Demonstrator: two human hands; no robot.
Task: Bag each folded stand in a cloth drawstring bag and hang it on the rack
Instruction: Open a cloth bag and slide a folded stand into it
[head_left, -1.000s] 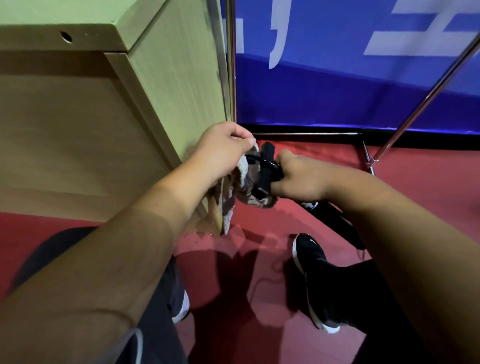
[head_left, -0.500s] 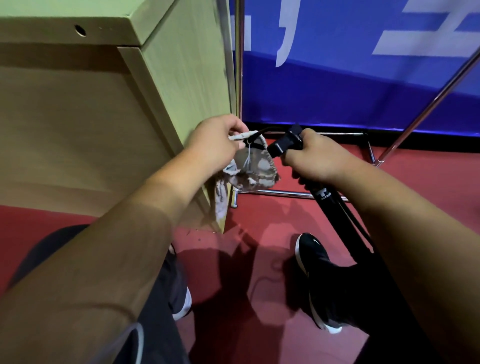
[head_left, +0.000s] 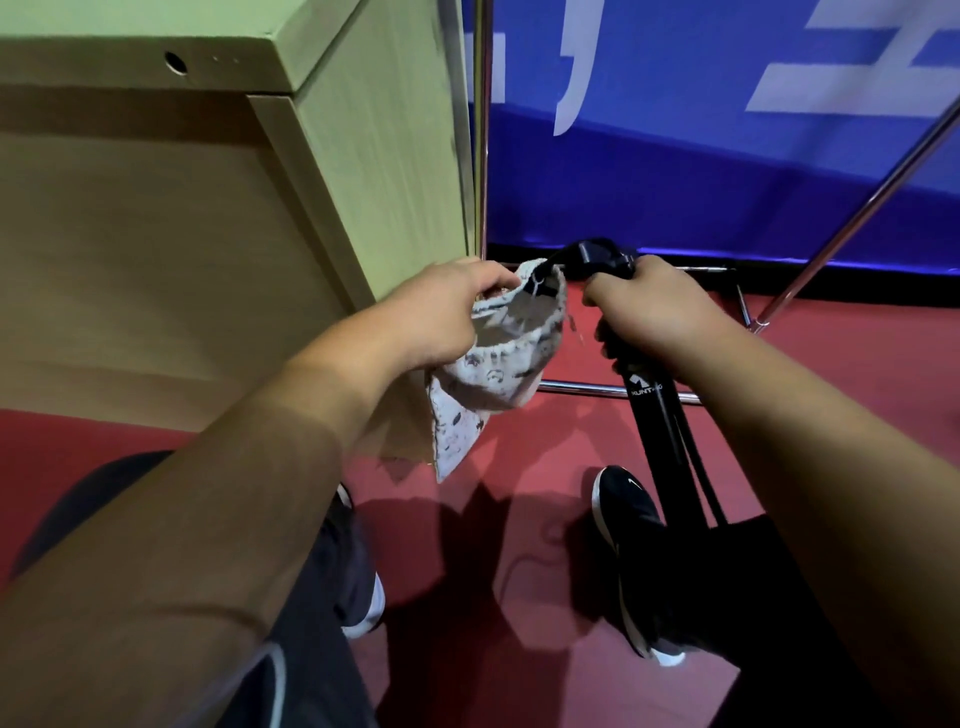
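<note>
Your left hand (head_left: 441, 312) pinches the near rim of the patterned cloth bag (head_left: 493, 364), holding its mouth open while the rest of the cloth hangs down toward the red floor (head_left: 519, 519). Your right hand (head_left: 649, 312) grips the folded black stand (head_left: 655, 431) just below its head, and the head sits at the far rim of the bag's mouth. The stand's legs run down beside your black shoe (head_left: 628, 519). A wooden desk (head_left: 208, 234) stands at your left. The chrome rack bars (head_left: 483, 130) rise ahead of a blue banner (head_left: 727, 182).
</note>
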